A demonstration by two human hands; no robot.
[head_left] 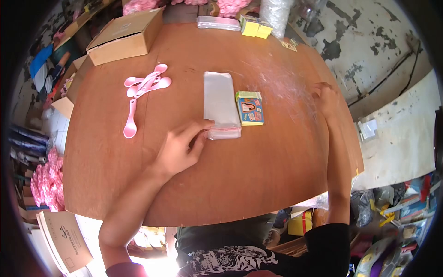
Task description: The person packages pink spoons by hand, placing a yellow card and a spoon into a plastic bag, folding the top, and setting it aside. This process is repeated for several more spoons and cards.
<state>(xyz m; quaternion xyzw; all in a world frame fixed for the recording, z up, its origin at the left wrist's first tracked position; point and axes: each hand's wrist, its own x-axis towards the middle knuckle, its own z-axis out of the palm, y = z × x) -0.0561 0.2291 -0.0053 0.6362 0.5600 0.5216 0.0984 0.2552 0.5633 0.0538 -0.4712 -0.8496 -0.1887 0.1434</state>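
A stack of clear plastic bags (219,99) lies in the middle of the table. My left hand (182,145) is at its lower left corner, thumb and forefinger pinched together on the edge of the bags. Just right of the stack sits a small pack of printed cards (250,109) with a blue picture on top. Out to the right, my right hand (326,98) rests near the table's edge with fingers curled, beside thin, crinkled clear plastic film (288,85). Whether its fingers hold any film is hidden. Several pink plastic spoons (130,119) lie on the left.
A cardboard box (124,37) stands at the back left. Along the back are another packet of clear bags (218,23), yellow small boxes (255,27) and a plastic-wrapped roll (275,16). Pink bundles (48,180) are on the floor side at left.
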